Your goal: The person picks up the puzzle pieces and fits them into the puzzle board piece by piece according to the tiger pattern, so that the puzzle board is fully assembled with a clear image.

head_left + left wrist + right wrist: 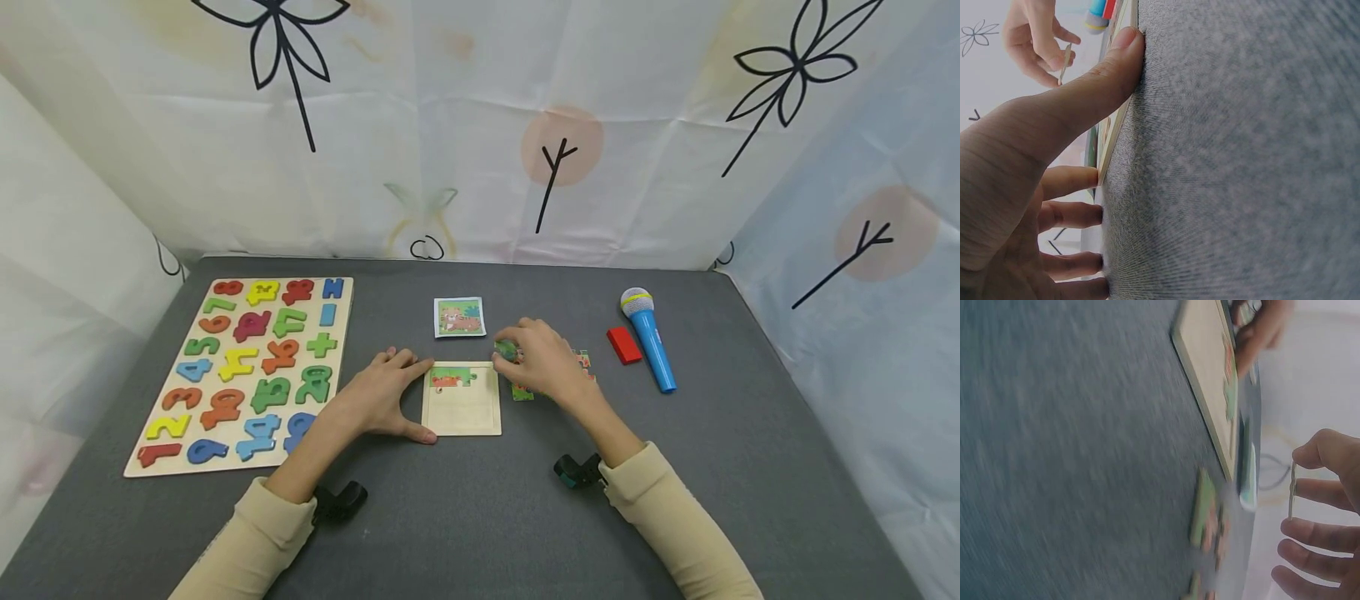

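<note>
My left hand (378,398) is spread along the left side of a small wooden puzzle tray (461,417). Its thumb (1119,59) touches the tray's near corner, and the other fingers reach toward the far corner. Joined picture pieces (450,377) in green and red lie along the tray's upper left. Just beyond the tray's right edge, my right hand (546,360) pinches a thin green puzzle piece (506,349) above the table. The right wrist view shows this piece (1292,490) edge-on between thumb and fingers. Loose puzzle pieces (522,392) lie partly hidden under that hand.
A picture card (461,318) lies behind the tray. To the left is a large board (187,464) with colourful number shapes. A red block (624,345) and a blue toy microphone (655,346) lie on the right. Printed white cloth (480,167) hangs behind the grey table.
</note>
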`<action>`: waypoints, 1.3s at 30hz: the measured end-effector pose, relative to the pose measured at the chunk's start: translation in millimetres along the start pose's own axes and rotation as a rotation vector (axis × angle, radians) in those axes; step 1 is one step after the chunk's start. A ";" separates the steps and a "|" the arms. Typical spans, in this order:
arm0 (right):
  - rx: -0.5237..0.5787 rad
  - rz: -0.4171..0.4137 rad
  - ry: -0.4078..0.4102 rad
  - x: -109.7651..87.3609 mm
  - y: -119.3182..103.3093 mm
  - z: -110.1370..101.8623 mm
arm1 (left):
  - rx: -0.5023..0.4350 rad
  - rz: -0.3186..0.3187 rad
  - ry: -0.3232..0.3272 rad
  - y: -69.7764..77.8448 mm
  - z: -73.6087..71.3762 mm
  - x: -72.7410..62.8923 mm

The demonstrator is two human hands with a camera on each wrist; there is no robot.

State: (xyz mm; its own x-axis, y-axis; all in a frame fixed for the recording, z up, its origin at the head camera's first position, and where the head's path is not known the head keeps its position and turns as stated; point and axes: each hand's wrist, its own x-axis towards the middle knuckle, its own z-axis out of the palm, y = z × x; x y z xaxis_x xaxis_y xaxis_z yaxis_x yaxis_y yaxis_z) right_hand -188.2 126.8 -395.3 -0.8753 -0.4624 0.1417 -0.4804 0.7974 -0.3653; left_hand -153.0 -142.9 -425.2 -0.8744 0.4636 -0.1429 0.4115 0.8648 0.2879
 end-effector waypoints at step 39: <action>-0.116 0.014 -0.189 0.9 -27.2 30.2 | -0.006 0.013 0.013 -1.3 0.6 -1.4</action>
State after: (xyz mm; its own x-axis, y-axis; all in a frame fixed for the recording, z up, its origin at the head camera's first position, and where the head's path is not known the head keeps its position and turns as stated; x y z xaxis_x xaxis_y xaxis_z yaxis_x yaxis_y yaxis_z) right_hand -174.3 93.0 -413.0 -0.8608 -0.5072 -0.0416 -0.4814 0.8382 -0.2563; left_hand -152.1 -144.5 -425.9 -0.8722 0.4723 -0.1270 0.4214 0.8575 0.2950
